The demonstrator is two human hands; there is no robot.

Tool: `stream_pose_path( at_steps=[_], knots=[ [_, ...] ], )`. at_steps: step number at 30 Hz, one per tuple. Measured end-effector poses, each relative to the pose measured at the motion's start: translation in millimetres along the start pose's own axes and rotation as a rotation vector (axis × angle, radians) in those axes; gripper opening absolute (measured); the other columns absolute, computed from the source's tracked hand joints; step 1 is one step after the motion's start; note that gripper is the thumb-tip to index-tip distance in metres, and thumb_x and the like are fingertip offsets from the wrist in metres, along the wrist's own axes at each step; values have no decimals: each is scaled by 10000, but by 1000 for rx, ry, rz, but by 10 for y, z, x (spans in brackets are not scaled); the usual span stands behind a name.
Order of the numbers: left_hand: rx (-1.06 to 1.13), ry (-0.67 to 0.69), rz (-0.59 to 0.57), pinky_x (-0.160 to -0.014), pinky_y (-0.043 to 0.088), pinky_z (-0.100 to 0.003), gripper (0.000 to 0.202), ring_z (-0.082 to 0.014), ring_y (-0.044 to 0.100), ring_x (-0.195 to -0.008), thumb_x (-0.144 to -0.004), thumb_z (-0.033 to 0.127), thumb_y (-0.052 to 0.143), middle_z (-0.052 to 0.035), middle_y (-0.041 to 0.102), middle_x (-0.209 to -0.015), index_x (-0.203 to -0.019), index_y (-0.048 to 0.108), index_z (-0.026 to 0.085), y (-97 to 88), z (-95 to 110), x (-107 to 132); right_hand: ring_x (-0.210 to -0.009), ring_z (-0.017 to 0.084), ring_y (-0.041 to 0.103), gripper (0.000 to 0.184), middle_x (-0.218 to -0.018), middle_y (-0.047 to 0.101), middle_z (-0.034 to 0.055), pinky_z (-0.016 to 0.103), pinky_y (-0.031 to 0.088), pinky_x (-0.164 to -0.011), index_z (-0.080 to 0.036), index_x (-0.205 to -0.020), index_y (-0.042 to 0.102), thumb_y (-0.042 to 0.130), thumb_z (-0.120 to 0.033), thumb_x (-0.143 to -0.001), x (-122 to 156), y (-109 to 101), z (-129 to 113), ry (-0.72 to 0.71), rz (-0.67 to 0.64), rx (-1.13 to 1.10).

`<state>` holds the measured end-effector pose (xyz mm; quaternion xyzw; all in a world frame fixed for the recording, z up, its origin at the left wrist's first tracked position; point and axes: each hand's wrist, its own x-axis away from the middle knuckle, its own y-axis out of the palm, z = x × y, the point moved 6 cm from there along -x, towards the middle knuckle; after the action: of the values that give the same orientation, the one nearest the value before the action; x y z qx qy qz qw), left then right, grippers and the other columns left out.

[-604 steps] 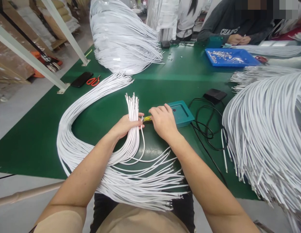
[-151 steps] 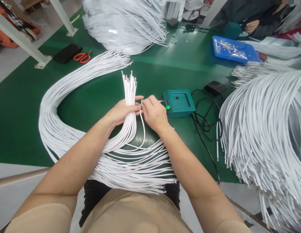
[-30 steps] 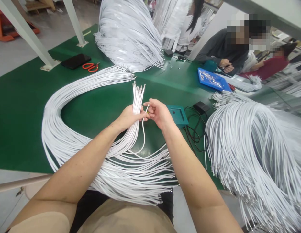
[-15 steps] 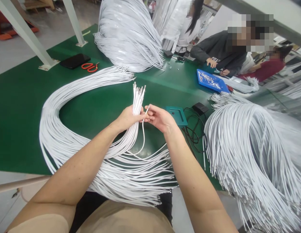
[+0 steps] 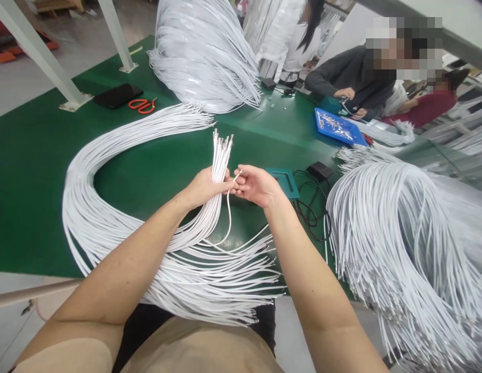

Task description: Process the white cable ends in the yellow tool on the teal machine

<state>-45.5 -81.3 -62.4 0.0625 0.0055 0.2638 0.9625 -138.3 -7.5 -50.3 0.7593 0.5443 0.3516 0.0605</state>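
My left hand [image 5: 204,187] is closed around a bundle of white cables [image 5: 220,155] whose metal-tipped ends stick up above my fingers. The bundle sweeps left in a big loop [image 5: 81,181] over the green table [image 5: 27,155] and back toward my lap. My right hand [image 5: 254,185] pinches the tip of a single white cable [image 5: 229,212] right beside the bundle. A teal test box [image 5: 285,181] sits just behind my right hand.
Black wires [image 5: 313,212] and a black pedal [image 5: 320,170] lie by the box. Large heaps of white cables rise at the right [image 5: 412,233] and at the back [image 5: 202,57]. Red scissors [image 5: 142,105], a black phone [image 5: 117,95], a blue tray [image 5: 338,127] and other people sit farther off.
My right hand has brought the single cable's tip slightly closer to the bundle in my left hand. The hands otherwise stay together.
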Motion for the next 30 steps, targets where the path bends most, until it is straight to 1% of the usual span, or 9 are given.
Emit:
stream_pose_path(
  at_steps=[3,7,11,15,19,22,25,28,30],
  knots=[
    [43,12,-7,-694,510,-286,271,-147,650,-708,-675,236,713,-26,637,-751,-845,526,138,16,29,14,-477,71,448,112,-515,478,-56,245,464,-607,-147,-755,629,602,-255,-751,38,-1,4,-76,1,0],
    [106,4,-2,-701,514,-283,318,-140,655,-696,-666,213,718,-23,640,-759,-909,531,128,39,51,31,-500,79,484,245,-601,585,-6,252,472,-591,-140,-804,672,639,-372,-730,104,-25,-53,-256,153,123],
    [142,8,7,-661,514,-268,462,-134,655,-675,-650,203,722,-9,627,-806,-1065,531,138,38,33,24,-503,71,479,205,-659,628,6,234,443,-558,-152,-756,683,704,-324,-647,169,-55,-116,-421,376,370],
    [175,-10,-57,-629,500,-239,634,-122,643,-664,-670,159,680,8,614,-776,-1268,468,170,74,-1,14,-530,94,491,168,-632,607,-12,243,412,-557,-175,-699,663,630,-340,-695,165,-63,-121,-516,504,616],
    [245,-105,-105,-585,483,-212,585,-116,628,-638,-674,105,642,2,613,-709,-1244,516,146,103,-42,10,-598,115,474,191,-620,555,-23,251,372,-603,-196,-637,586,540,-310,-782,219,29,-160,-660,595,1010],
    [310,-171,-97,-566,481,-190,515,-114,631,-639,-668,78,642,-4,609,-696,-1174,568,135,92,-64,7,-661,133,475,206,-702,534,6,264,360,-635,-192,-670,542,457,-249,-850,307,165,-181,-816,594,1320],
    [360,-233,-71,-547,482,-176,432,-116,634,-637,-670,80,654,-15,607,-676,-1098,607,113,61,-100,3,-763,170,477,261,-796,530,55,287,360,-695,-187,-743,543,353,-234,-915,353,267,-136,-934,527,1640],
    [366,-264,-50,-541,490,-178,382,-122,634,-632,-667,85,669,-34,620,-659,-1046,624,84,37,-134,-9,-832,206,465,331,-838,541,90,314,351,-754,-182,-804,569,276,-238,-945,333,272,-63,-972,429,1896],
    [323,-277,-34,-552,500,-182,399,-134,646,-647,-662,86,677,-46,634,-659,-1057,619,76,29,-165,-23,-844,210,470,350,-856,560,94,317,351,-767,-181,-838,586,261,-247,-951,303,215,-59,-953,383,1954]
  ],
)
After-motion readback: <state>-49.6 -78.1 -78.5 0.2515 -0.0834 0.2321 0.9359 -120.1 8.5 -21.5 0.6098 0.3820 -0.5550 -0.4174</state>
